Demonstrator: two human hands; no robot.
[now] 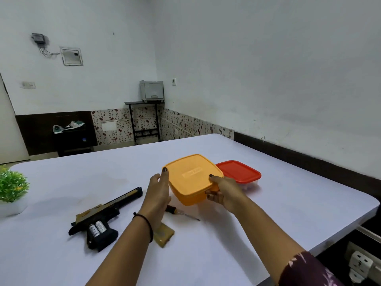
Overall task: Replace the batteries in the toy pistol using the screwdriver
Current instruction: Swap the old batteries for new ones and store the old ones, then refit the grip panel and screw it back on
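Over the middle of the white table (268,213), both hands hold an orange box (193,178) with its lid closed. The left hand (157,193) grips the left side with the thumb on the lid. The right hand (223,191) grips the near corner, thumb on top and fingers curled under.

The toy pistol (103,219) lies on the table to the left, its grip compartment open with two batteries (98,228) inside. The tan cover (164,234) lies beside the left forearm.

The step seems to be fetching fresh batteries, though the closed box hides what it holds. Next, the lid must be peeled up at one corner.

The screwdriver (181,211) lies just below the box, a red-lidded box (239,172) is just behind it, and a small plant (11,185) stands far left. Nothing blocks the pistol.
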